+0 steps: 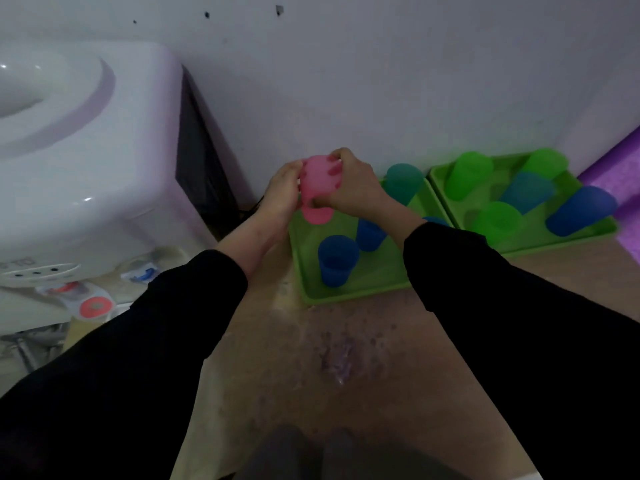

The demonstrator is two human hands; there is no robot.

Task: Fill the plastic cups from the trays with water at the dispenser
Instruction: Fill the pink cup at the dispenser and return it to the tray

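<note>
The dispenser (79, 161) runs off the left edge of the frame. A right forearm hides most of one blue cup (437, 221) mid-frame. The purple object (616, 174) at the right edge is cut off and blurred.

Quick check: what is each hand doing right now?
Left hand: closed on the pink cup, over the near tray.
Right hand: closed on the same pink cup.

pink cup (317, 188) x1 | blue x4 | teal x2 | green x3 | trays x2
</note>
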